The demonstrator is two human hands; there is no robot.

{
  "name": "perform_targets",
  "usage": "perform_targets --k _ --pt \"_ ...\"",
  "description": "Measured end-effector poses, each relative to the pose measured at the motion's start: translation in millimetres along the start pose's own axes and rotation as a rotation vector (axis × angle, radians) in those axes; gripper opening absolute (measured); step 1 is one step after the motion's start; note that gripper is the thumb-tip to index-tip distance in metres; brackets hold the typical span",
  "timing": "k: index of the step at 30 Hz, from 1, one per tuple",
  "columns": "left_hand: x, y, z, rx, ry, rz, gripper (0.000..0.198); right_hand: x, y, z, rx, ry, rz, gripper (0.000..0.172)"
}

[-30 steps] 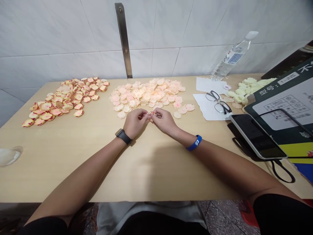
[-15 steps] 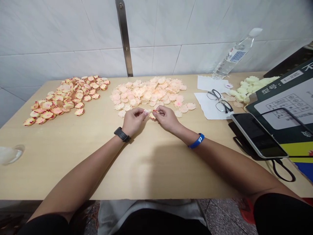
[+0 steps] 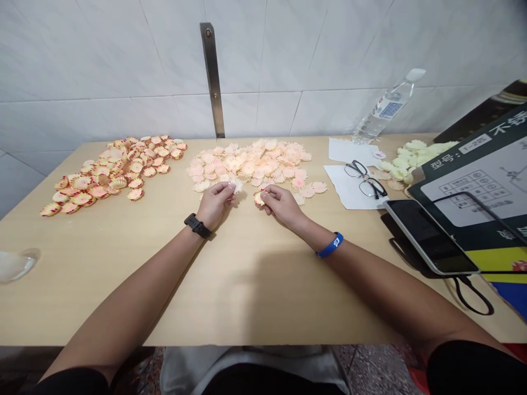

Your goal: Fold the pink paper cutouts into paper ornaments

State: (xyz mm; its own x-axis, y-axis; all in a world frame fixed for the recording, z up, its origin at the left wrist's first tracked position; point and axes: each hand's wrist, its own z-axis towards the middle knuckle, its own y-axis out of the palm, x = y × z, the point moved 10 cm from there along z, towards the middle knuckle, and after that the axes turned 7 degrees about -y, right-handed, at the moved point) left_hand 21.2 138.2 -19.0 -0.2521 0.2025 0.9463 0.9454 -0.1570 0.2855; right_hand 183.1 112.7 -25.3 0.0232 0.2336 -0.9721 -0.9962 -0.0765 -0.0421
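Head view: left hand (image 3: 214, 206), grip pinched on a pale flower (image 3: 236, 186); right hand (image 3: 282, 206), grip pinched on an orange flower (image 3: 259, 198); both just below a large pale pile (image 3: 247, 163), with a large red-edged pile (image 3: 115, 171) left of it.

Red-rimmed peach flowers (image 3: 82, 184), pale pink flowers (image 3: 247, 164) and cream-yellow flowers (image 3: 411, 156) dot a pale wood worktop (image 3: 102, 274); a blue wristband (image 3: 330, 245) stands out.

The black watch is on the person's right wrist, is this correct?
No, one thing is wrong: the black watch is on the person's left wrist, not the right. The head view shows this.
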Motion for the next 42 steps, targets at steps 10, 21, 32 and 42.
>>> perform_targets --k 10,21,32,42 --pt "55.9 -5.7 -20.1 0.383 0.544 0.839 0.003 13.7 2.7 4.0 0.006 0.042 0.048 0.027" --pt "65.7 -16.7 -38.1 0.467 0.532 0.573 0.024 3.8 -11.0 2.4 0.133 -0.035 -0.047 0.023" --pt "-16.0 52.2 -28.0 -0.333 -0.078 0.494 0.023 -25.5 18.0 -16.5 -0.001 -0.157 -0.082 0.01" --pt "-21.5 47.2 -22.9 -0.361 -0.172 0.342 0.025 -39.4 3.9 -14.8 0.102 -0.275 -0.273 0.018"
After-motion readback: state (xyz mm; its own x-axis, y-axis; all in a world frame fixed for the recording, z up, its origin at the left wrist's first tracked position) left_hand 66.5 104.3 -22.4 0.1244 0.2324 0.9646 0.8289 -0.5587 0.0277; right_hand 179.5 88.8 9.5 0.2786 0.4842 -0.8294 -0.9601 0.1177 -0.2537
